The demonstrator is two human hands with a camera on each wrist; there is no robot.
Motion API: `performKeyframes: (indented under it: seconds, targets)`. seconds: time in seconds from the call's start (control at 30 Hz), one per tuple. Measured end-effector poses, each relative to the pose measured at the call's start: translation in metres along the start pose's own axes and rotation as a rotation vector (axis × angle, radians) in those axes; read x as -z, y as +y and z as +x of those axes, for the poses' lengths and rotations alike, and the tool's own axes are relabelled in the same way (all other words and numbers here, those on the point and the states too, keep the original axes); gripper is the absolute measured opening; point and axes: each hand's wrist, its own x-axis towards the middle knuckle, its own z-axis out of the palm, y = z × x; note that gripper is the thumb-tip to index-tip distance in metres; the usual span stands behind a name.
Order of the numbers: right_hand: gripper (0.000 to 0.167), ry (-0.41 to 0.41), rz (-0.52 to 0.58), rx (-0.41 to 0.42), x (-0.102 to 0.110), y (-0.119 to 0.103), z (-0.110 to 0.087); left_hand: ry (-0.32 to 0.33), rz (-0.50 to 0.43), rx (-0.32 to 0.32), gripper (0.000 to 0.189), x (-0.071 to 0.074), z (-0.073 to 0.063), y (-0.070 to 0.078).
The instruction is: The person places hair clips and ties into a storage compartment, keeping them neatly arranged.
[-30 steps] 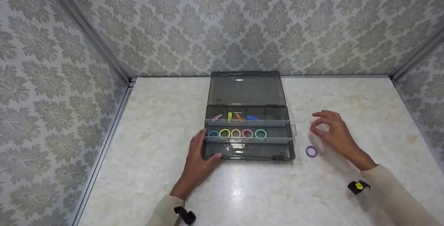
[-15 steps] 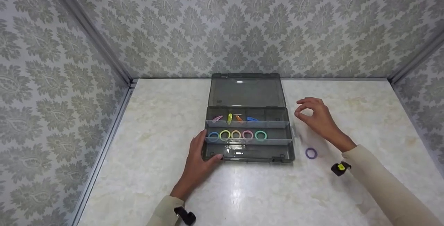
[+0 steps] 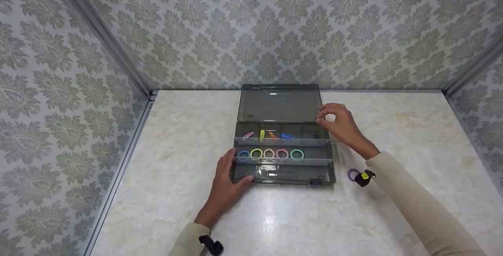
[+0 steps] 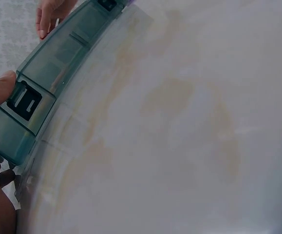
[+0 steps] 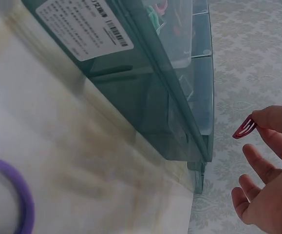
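Note:
My left hand grips the left front corner of a grey see-through organizer box, thumb on its front rim. Between thumb and forefinger, my right hand pinches a dark red snap hair clip over the box's right back corner. The back row holds a pink hair clip, a yellow one, an orange one and a blue hair clip. Several coloured hair ties, among them a green hair tie, line the middle row. The front row shows bare plastic.
The box's hinged lid lies folded back toward the patterned wall. A purple hair tie lies on the marbled table right of the box, partly behind the right wrist camera.
My right hand has moved left and away from me, from beside the box to over its right back corner, carrying the hair clip. The left hand stays on the box.

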Motion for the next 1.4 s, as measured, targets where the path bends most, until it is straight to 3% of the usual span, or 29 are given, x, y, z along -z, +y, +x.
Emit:
performKeyframes:
  seconds: [0.47, 0.87, 1.07, 1.4]
  targets:
    - [0.007, -0.076, -0.03, -0.032, -0.033, 0.003, 0.008, 0.0, -0.022, 0.0, 0.105, -0.001, -0.001, -0.001]
    - [0.008, -0.124, -0.111, 0.032, -0.05, 0.003, 0.011, -0.001, -0.015, 0.019, 0.104, -0.001, -0.001, 0.0]
    - [0.007, -0.111, -0.18, 0.058, -0.056, 0.005, 0.009, 0.002, -0.004, 0.017, 0.103, -0.001, -0.001, 0.001]
    - [0.006, -0.101, -0.207, 0.016, -0.06, 0.002, 0.009, 0.001, 0.0, 0.005, 0.103, 0.0, 0.0, 0.002]
